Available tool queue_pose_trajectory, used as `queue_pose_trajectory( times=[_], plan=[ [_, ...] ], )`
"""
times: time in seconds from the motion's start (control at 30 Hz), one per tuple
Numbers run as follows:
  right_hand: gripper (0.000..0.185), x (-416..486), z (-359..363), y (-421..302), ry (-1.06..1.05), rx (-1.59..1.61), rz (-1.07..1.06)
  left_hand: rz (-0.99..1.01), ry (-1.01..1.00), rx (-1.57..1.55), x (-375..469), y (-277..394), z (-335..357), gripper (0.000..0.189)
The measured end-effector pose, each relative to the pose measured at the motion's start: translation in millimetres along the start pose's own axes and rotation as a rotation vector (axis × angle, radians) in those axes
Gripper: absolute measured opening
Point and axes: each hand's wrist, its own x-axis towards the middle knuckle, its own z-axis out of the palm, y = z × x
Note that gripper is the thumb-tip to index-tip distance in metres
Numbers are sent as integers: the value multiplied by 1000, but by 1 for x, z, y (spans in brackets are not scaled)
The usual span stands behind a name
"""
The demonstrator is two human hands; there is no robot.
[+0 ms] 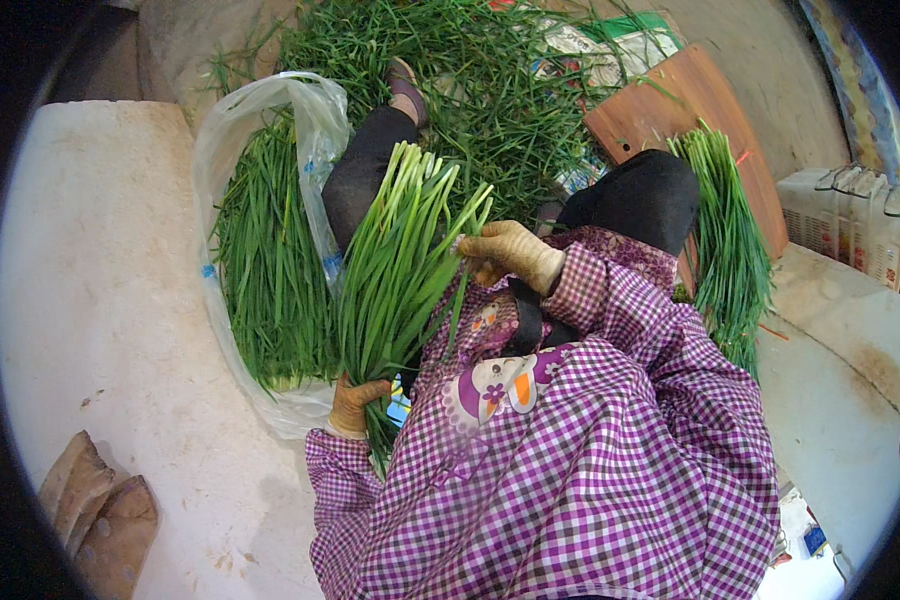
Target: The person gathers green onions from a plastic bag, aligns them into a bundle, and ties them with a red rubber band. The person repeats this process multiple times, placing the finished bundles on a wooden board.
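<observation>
My left hand (pixel 358 407), in a tan glove, is closed around the leafy lower end of a bunch of garlic chives (pixel 397 277), whose pale stems fan out away from me. My right hand (pixel 511 251), gloved as well, pinches a few stalks at the right side of that bunch, near the pale ends. To the left, an open clear plastic bag (pixel 211 172) holds a thick pile of chives (pixel 274 262). Another bundle of chives (pixel 727 240) lies to my right, partly across a brown wooden board (pixel 667 90).
Loose green leaves (pixel 495 105) cover the floor around my feet, partly over printed sacks (pixel 630 56). A white slab (pixel 105 300) on the left bears a crumpled brown cloth or paper (pixel 105 510). A stack of packaged goods (pixel 844 221) stands at the right.
</observation>
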Motion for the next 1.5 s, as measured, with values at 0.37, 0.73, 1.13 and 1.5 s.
queue_pose_trajectory(
  times=[0.37, 0.73, 1.13, 1.5],
  plan=[
    [25, -20, -47, -54, -60, -282, 111, 9, 19, -3, 7, -4, 12, 38],
    [23, 24, -82, -117, 333, -1068, -776, -87, 39, 49, 0, -8, -6, 37],
    [40, 60, -122, -131, 749, -1446, -302, -118, -9, -42, -1, -8, -1, 49],
    [79, 53, -23, -28, -93, 199, -167, -212, -125, 208, -7, 2, 1, 79]
  ],
)
